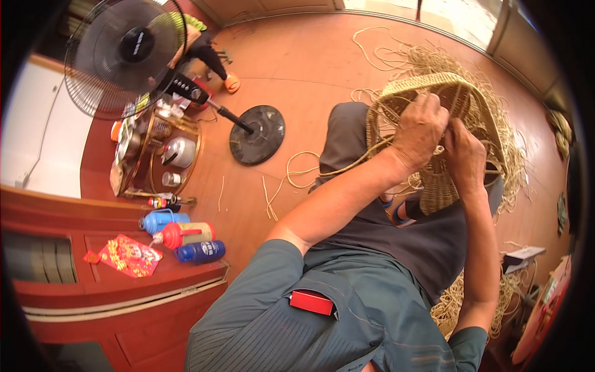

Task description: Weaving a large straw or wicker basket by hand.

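A woven straw basket (440, 194) rests tilted on my lap, its thick braided rim (434, 80) turned away from me. Inside its mouth my left hand (424, 127) is closed, fingertips curled out of sight behind the knuckles. Just to the right and slightly lower, my right hand (466, 152) is closed as well, thumb and fingers pinched together almost touching the left. What sits between the fingers of either hand is too small to make out. A straw cord (304, 161) loops on the floor and runs up beside my left forearm to the basket.
A heap of loose straw cord (427, 59) spreads beyond the basket; another pile (452, 304) lies by my right side. To the left stands a fan with a round black base (257, 135). Flasks and a blue bottle (199, 251) lie on the red cabinet (186, 273).
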The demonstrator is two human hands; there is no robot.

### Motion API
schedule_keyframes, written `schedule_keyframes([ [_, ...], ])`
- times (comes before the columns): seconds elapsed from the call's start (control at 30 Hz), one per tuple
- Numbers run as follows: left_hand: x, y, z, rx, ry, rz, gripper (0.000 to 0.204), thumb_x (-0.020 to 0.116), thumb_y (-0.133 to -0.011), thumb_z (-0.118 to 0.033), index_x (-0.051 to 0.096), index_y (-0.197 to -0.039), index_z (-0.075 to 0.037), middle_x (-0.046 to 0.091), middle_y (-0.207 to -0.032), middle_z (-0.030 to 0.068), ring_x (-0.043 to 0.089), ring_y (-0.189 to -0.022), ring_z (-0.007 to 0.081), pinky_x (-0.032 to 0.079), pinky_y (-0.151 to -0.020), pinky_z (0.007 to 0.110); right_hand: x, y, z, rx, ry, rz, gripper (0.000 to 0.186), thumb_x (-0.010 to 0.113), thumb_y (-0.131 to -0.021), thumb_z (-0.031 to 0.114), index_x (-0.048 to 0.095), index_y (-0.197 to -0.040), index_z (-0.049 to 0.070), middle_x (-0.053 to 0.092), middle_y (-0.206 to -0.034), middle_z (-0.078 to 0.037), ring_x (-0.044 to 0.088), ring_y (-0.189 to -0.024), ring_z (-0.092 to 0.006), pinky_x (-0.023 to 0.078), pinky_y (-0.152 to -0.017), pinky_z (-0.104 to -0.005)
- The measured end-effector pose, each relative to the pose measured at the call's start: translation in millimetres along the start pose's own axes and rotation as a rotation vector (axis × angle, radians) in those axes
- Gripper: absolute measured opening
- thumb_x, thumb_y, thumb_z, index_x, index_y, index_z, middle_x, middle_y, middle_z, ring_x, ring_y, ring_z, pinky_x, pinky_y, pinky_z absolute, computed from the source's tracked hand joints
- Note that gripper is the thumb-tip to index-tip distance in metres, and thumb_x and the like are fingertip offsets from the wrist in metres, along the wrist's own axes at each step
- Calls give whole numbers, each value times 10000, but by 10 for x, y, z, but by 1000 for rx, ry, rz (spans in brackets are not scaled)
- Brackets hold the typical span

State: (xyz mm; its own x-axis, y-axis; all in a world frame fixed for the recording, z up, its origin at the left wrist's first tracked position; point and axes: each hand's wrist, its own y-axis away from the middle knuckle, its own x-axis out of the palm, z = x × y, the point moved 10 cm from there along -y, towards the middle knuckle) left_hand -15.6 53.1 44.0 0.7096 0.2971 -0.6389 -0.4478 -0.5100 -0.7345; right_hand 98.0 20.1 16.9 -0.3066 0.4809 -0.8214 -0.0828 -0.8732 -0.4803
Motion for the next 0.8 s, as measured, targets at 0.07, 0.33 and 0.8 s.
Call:
schedule_keyframes([
  [0.07,-61,56,42,-2,-20,12,70,699,-894,-57,664,-950,-35,601,-1049,139,642,-1032,319,596,-880,425,22,7,71,-42,-49,-28,121,644,-1076,192,672,-1075,74,756,-902,-214,749,-820,-435,583,-734,-539],
  [0.33,-168,140,59,10,32,-22,101,749,-865,-98,668,-911,-59,594,-1017,112,617,-983,295,564,-875,410,-63,85,88,-105,-147,-119,102,712,-1034,116,701,-1118,60,758,-927,-170,765,-831,-366,586,-721,-457],
  [0.8,-106,227,-36,82,-110,-26,125,698,-871,-225,707,-893,-102,602,-997,99,575,-975,266,449,-885,417,-37,220,-119,4,-309,-141,133,720,-1042,42,744,-1173,38,766,-982,-133,754,-789,-249,600,-755,-376],
])
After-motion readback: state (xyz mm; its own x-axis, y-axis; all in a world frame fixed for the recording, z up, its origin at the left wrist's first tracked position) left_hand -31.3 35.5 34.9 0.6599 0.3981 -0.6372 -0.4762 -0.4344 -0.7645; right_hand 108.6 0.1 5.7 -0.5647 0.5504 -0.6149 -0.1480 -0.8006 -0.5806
